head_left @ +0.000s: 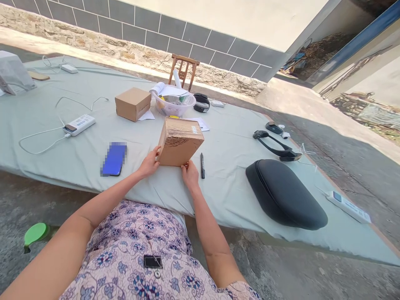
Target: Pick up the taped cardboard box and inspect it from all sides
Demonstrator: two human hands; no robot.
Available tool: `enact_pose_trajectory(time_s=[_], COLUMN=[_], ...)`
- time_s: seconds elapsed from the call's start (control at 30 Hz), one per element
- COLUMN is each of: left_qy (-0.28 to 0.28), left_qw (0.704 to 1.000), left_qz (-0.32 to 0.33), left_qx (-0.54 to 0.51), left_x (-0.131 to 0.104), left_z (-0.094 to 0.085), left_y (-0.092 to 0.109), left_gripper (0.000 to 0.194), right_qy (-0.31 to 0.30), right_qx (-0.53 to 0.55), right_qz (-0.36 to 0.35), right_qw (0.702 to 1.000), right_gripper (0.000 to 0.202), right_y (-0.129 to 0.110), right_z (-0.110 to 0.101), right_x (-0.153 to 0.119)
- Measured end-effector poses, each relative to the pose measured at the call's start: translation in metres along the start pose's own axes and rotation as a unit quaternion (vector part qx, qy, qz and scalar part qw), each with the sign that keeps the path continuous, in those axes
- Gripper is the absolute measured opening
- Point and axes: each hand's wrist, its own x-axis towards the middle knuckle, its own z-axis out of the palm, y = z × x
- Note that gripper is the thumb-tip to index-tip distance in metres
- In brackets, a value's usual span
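A brown cardboard box (pixel 181 146) is tilted up over the near middle of the table, white marks on its upper face. My left hand (pixel 150 163) grips its left side near the lower corner. Under the box's near edge, my right hand (pixel 190 174) is closed with fingertips pressed to the cardboard. Just right of that hand lies a black marker pen (pixel 202 166). A phone with a blurred blue screen (pixel 114 159) lies left of my left hand.
Behind stand another cardboard box (pixel 133 103) and a pale plastic basket (pixel 173 106) of papers. A black padded case (pixel 286 193), a dark headset-like band (pixel 275 143) and a power bank (pixel 349 206) lie right. Another white power bank (pixel 79 125) with a cable lies left.
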Motion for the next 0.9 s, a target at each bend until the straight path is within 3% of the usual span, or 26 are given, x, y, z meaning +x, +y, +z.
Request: enact_pose_trajectory(time_s=[0.2, 0.27, 0.37, 0.47, 0.6, 0.7, 0.9], left_qy=[-0.091, -0.064, 0.01, 0.009, -0.076, -0.081, 0.055], left_qw=[0.995, 0.997, 0.998, 0.994, 0.981, 0.983, 0.996], left_qz=[-0.03, -0.026, -0.026, 0.034, 0.13, 0.112, 0.068], left_qx=[-0.012, -0.015, -0.051, -0.103, -0.125, -0.117, 0.01], left_x=[0.008, 0.015, 0.033, 0.059, 0.083, 0.079, 0.028], left_z=[-0.037, -0.045, -0.051, -0.052, -0.049, -0.045, -0.03], left_y=[0.013, 0.017, 0.03, 0.052, 0.072, 0.075, 0.092], left_gripper=[0.059, 0.066, 0.094, 0.104, 0.086, 0.078, 0.059], right_qy=[0.014, 0.018, 0.022, 0.024, 0.036, 0.05, 0.052], right_qx=[0.018, 0.024, 0.031, 0.043, 0.065, 0.082, 0.14], right_qz=[0.013, 0.015, 0.021, 0.026, 0.026, 0.033, 0.019], right_qw=[1.0, 0.999, 0.999, 0.998, 0.997, 0.995, 0.989], right_gripper=[0.03, 0.038, 0.051, 0.059, 0.055, 0.059, 0.064], right_y=[0.0, -0.002, -0.004, -0.005, -0.001, 0.005, 0.011], right_z=[0.0, -0.001, -0.002, -0.003, -0.002, -0.001, 0.001], right_x=[0.0, -0.001, -0.003, -0.004, -0.004, -0.002, 0.001])
